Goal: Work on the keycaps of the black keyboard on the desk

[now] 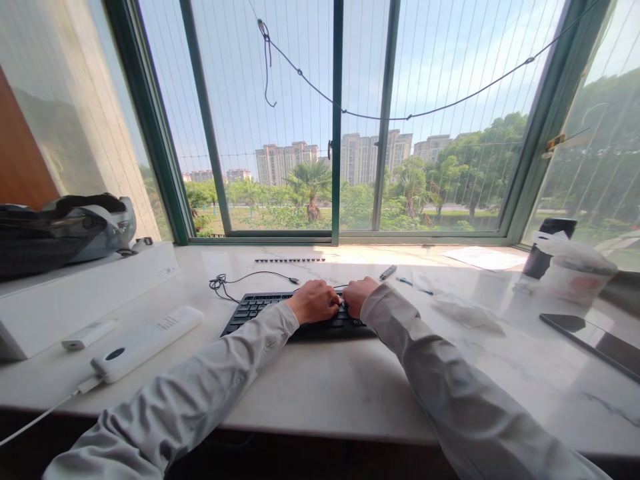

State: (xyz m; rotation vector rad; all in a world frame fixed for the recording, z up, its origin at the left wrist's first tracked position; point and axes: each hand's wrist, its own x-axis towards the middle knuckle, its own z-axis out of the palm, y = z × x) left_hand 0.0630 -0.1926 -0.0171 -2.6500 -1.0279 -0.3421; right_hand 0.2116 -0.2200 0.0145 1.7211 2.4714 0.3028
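On the pale, veined worktop (325, 393) below a green-framed window (337, 133), a black keyboard (255, 309) lay directly before the person, keys upward. Both hands were over its middle and right portion, close beside each other. The left hand (316, 301) rested on the keys, fingers bent and drawn together; whether they gripped anything could not be determined. The right hand (359, 295) was set against the upper keys, its fingers curled inward and largely hidden, so their hold could not be established either. A black cable (219, 285) lay loosely coiled behind the keyboard's left end. Nearer the window, small dark pieces (290, 260) were set out in a straight row. Just beyond the right hand lay a slim metallic item (388, 272) and a thin blue item (414, 287). To the left, a white rounded device (150, 343) stood near a white box (90, 293).
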